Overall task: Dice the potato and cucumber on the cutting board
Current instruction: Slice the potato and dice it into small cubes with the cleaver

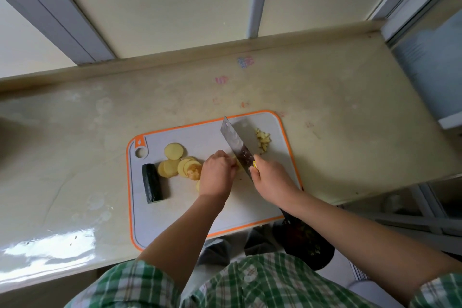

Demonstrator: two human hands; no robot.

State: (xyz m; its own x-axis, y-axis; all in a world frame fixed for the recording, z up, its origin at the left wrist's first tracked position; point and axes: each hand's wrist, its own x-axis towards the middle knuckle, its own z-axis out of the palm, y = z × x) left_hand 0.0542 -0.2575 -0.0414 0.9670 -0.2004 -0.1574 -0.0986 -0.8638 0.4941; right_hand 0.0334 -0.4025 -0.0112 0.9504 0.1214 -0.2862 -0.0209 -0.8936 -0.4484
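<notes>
A grey cutting board (pixel 175 207) with an orange rim lies on the counter. Round potato slices (pixel 175 151) are spread over its left half, and a dark green cucumber piece (pixel 152 182) lies at its left edge. A small heap of diced potato (pixel 263 141) sits at the far right of the board. My left hand (pixel 217 175) has curled fingers holding down potato pieces that are mostly hidden under it. My right hand (pixel 271 177) grips the handle of a cleaver (pixel 236 145), whose blade stands right beside my left fingers.
The beige counter (pixel 337 120) has a raised back ledge and faint coloured marks behind the board. Its front edge runs just under the board's near rim. A dark object (pixel 305 245) sits below the counter edge at my right forearm.
</notes>
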